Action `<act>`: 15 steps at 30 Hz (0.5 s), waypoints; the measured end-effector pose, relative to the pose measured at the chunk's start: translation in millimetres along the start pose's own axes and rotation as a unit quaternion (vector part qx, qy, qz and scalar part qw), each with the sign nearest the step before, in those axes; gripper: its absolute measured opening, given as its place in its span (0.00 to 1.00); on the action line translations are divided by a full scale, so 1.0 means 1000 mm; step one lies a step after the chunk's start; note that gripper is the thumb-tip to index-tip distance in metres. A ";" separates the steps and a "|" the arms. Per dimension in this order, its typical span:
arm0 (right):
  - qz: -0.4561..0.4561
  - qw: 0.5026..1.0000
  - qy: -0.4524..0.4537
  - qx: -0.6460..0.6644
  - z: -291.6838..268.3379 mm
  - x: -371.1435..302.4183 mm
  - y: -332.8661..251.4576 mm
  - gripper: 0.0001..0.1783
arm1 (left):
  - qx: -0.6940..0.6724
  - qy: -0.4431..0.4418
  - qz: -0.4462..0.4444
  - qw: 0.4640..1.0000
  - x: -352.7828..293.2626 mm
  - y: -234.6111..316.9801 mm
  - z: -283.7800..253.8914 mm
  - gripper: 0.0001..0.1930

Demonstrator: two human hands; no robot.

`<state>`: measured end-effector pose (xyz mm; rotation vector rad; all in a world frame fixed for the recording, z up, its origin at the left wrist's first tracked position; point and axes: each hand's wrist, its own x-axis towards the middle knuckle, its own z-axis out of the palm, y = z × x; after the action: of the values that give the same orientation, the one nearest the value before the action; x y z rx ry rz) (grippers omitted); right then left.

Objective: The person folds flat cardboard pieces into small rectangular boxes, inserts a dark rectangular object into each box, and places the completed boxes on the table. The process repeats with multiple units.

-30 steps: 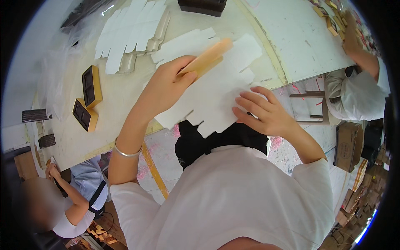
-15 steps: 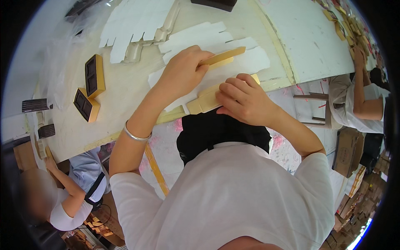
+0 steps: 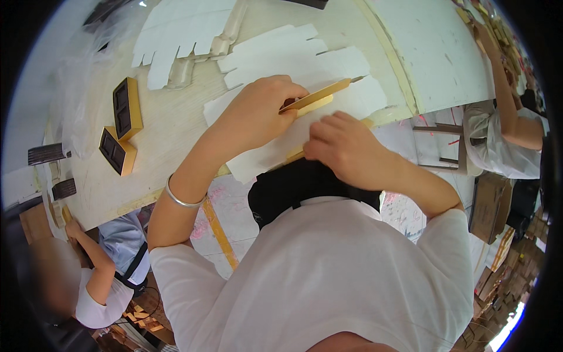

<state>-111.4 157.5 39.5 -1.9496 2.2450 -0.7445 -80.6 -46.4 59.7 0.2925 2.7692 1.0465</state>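
My left hand (image 3: pixel 264 108) grips a gold cardboard piece (image 3: pixel 319 97), folded and standing on edge, its long strip pointing to the right. Close to the table's front edge, my right hand (image 3: pixel 346 144) has its fingers curled over a second gold cardboard part (image 3: pixel 295 154). Most of that part is hidden under the hand; whether it joins the strip in my left hand I cannot tell. Beneath both hands lie flat white cardboard blanks (image 3: pixel 270 56) with slotted edges. Left of them, two small gold boxes (image 3: pixel 136 111) with dark compartmented inserts sit side by side.
Another stack of white blanks (image 3: pixel 176 29) lies at the far left of the table, by clear plastic film (image 3: pixel 88 70). A dark box (image 3: pixel 311 3) is at the far edge. Co-workers sit at left and right; a stool (image 3: pixel 440 144) and a carton (image 3: pixel 491 202) are at right.
My left hand has lowered slightly, with the gold strip tilting up less toward me. My right hand has shifted a little, and the gold flap by it now shows far less.
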 end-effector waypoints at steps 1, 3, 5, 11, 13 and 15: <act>0.033 0.999 -0.018 0.019 0.000 0.008 0.004 0.07 | -0.002 -0.004 0.001 1.000 0.000 0.000 0.000 0.14; 0.011 1.000 0.009 -0.003 0.009 0.021 0.016 0.06 | 0.002 0.031 0.029 0.999 -0.003 -0.007 0.007 0.17; -0.040 0.994 0.093 -0.038 0.012 0.027 0.021 0.08 | -0.018 0.041 0.026 0.999 -0.006 -0.009 0.007 0.22; -0.048 0.990 0.029 -0.130 0.005 0.003 -0.017 0.08 | -0.168 0.059 -0.051 0.983 -0.017 0.012 -0.003 0.31; -0.006 0.995 0.010 -0.103 0.009 -0.006 -0.022 0.10 | -0.229 0.064 -0.084 0.968 -0.020 0.017 -0.005 0.29; -0.014 0.993 0.102 -0.060 0.005 -0.007 -0.015 0.12 | -0.287 0.132 -0.069 0.946 -0.022 0.015 0.003 0.23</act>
<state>-94.4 161.2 39.2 -2.0465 2.4373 -0.8671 -56.8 -38.7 69.1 -0.1286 2.4835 1.8902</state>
